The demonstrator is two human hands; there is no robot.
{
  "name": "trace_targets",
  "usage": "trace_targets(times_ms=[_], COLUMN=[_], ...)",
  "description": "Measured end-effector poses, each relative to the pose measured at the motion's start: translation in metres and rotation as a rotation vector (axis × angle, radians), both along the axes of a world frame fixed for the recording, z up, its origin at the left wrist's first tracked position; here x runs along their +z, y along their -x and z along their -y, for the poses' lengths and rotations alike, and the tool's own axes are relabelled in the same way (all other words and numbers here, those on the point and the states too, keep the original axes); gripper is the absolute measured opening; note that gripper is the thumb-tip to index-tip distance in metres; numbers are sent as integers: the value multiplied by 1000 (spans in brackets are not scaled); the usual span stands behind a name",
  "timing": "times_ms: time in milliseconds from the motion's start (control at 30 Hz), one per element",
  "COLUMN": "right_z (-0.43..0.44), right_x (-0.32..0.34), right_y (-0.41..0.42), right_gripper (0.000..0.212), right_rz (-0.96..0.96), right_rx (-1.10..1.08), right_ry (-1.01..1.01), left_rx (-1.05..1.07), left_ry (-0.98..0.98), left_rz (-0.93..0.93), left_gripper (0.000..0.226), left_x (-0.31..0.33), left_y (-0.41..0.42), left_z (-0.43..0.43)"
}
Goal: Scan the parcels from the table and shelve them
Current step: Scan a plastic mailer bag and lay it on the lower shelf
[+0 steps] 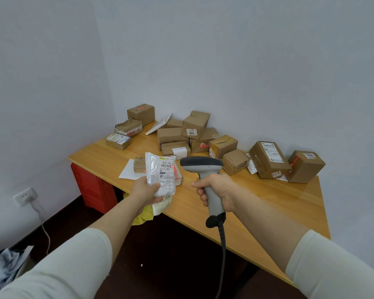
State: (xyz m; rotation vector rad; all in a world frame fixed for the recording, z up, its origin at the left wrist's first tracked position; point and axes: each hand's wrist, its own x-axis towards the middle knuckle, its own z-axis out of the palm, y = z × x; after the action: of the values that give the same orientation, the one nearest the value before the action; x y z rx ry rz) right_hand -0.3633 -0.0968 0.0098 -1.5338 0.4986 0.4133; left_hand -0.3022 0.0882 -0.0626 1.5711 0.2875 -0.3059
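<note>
Pale-walled corner, wooden table under brown parcels.

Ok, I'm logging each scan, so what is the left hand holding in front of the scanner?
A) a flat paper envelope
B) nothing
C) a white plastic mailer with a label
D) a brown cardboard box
C: the left hand grips a crinkled white plastic mailer, label showing, beside the scanner in the right hand.
</note>
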Motion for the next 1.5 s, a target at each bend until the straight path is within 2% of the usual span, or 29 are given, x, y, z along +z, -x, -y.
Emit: trace_targets(times_ms=[267, 400, 533, 667, 733, 867, 1000, 1133, 1200, 1367, 1500], right_z=[3, 3, -1, -14, -28, -73, -124, -175, -205, -289, -369], right_x=[-3, -9, -24, -53, -72, -101, -117, -125, -124, -119, -119], right_y=[-5, -10, -21, -36, -42, -36, -15, 10, 25, 81, 152], right_gripper=[19, 13, 8, 28, 35, 27, 32, 34, 29, 28, 29], right_rz=[1, 51, 111, 136, 106, 76, 106, 123, 129, 126, 91], right_rx=[18, -19, -72, -99, -49, 94, 224, 372, 472, 658, 742], right_ry=[6, -29, -102, -116, -126, -203, -207, -139, -134, -124, -169], left_rx=[9, 28, 24, 119, 170, 267, 367, 496, 570, 734, 945], left_ry=[-22, 43, 88, 134, 144, 156, 169, 167, 189, 320, 293], left_rz=[3, -33, -54, -70, -87, -163, -241, -288, -268, -150, -90], left_gripper=[28, 22, 35, 26, 24, 17, 15, 38, 42, 34, 27], left_x=[1, 2, 1, -8, -17, -37, -52, -52, -50, -36, -33], left_y=[-4, -3, 2, 17, 29, 63, 110, 163, 189, 263, 343], left_z=[2, 2, -5, -22, -33, -62, -101, -148, -170, -232, -299])
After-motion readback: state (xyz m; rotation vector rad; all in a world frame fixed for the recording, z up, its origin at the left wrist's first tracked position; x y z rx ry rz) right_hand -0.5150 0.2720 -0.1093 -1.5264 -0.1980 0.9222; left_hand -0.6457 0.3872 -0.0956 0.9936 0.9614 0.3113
